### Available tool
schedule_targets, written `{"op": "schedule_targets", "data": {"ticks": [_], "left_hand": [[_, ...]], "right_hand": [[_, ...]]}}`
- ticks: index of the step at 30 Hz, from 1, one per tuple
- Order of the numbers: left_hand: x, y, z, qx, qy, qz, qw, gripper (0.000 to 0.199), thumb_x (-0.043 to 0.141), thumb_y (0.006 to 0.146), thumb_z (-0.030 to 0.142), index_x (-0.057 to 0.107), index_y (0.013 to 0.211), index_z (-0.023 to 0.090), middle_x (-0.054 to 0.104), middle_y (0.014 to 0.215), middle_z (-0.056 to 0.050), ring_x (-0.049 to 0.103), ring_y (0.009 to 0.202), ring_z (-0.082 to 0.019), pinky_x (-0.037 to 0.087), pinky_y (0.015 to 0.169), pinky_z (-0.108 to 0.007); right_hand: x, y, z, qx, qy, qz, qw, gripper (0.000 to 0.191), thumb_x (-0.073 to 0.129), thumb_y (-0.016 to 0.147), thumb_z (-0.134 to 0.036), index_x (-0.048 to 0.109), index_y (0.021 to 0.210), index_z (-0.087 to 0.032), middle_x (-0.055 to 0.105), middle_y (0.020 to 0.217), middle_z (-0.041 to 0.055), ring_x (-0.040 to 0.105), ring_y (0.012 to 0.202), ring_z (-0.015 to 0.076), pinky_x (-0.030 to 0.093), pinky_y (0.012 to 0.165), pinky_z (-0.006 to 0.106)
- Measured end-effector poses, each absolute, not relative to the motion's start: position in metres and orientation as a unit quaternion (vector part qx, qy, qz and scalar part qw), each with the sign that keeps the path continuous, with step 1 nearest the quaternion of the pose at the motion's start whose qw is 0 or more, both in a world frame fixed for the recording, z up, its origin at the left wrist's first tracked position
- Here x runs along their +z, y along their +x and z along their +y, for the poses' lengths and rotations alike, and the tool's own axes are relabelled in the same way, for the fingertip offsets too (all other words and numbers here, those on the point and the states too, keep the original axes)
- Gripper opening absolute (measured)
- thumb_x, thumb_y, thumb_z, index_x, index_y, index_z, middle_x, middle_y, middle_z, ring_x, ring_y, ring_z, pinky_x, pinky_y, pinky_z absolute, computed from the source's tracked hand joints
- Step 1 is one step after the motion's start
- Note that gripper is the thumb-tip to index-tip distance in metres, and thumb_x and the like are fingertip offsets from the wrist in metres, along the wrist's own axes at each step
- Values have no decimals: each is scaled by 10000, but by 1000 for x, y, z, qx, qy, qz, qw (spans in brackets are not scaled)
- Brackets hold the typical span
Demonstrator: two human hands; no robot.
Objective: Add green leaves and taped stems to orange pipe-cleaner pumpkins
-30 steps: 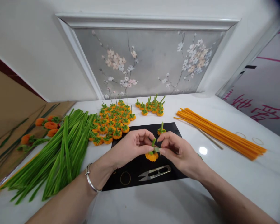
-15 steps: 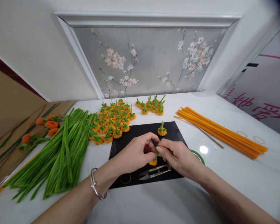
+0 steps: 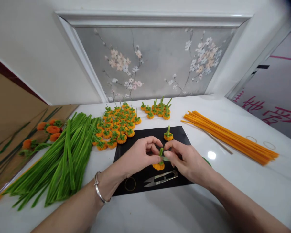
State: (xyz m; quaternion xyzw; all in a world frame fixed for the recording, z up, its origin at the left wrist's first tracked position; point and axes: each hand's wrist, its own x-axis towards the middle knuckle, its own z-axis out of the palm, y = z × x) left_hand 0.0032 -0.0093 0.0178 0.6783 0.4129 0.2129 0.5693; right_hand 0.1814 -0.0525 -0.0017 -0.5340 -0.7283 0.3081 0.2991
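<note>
Fingertips of left hand [image 3: 138, 157] and right hand [image 3: 184, 158] pinching small orange pipe-cleaner pumpkin [image 3: 158, 165] by green stem, lifted again above black mat [image 3: 135, 145]

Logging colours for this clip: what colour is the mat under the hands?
Black. The mat shows best in the head view, lying on the white table.
</note>
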Motion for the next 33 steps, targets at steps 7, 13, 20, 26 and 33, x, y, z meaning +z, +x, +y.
{"op": "schedule_targets", "data": {"ticks": [7, 13, 20, 26, 33], "left_hand": [[15, 7, -14, 204, 735, 420, 492, 272, 603, 691, 146, 532, 951, 175, 566, 662, 34, 542, 625, -118, 427, 577, -226], [14, 8, -15, 206, 748, 428, 463, 289, 608, 710, 185, 518, 984, 193, 586, 682, 32, 544, 621, -118, 427, 572, -225], [21, 6, -18, 210, 733, 412, 499, 442, 589, 720, 139, 487, 1144, 214, 619, 769, 14, 596, 727, -141, 475, 689, -268], [34, -1, -10, 183, 632, 410, 631, 261, 532, 838, 371, 577, 1011, 181, 592, 1009, -53, 581, 929, -176, 520, 727, -293], [19, 3, -13, 157, 650, 391, 632, 182, 631, 759, 226, 632, 919, 139, 629, 849, -28, 570, 774, -127, 472, 763, -286]], "right_hand": [[-1, 181, -51, 351, -532, -720, 274, 299, 341, 938, -393, 548, 817, -216, 532, 582, -40, 500, 494, 111, 334, 494, 217], [-1, 176, -51, 356, -510, -726, 294, 164, 462, 892, -353, 510, 829, -209, 513, 616, -53, 454, 512, 96, 314, 479, 202], [-4, 179, -52, 329, -491, -745, 308, 242, 378, 936, -244, 461, 713, -197, 402, 578, -61, 347, 509, 85, 262, 483, 210], [-1, 184, -52, 318, -472, -751, 335, 198, 413, 928, -223, 525, 767, -195, 441, 599, -56, 379, 528, 84, 300, 513, 201], [-1, 182, -52, 292, -476, -757, 338, 220, 417, 927, -222, 558, 761, -192, 492, 610, -46, 412, 532, 89, 313, 516, 202]]}}
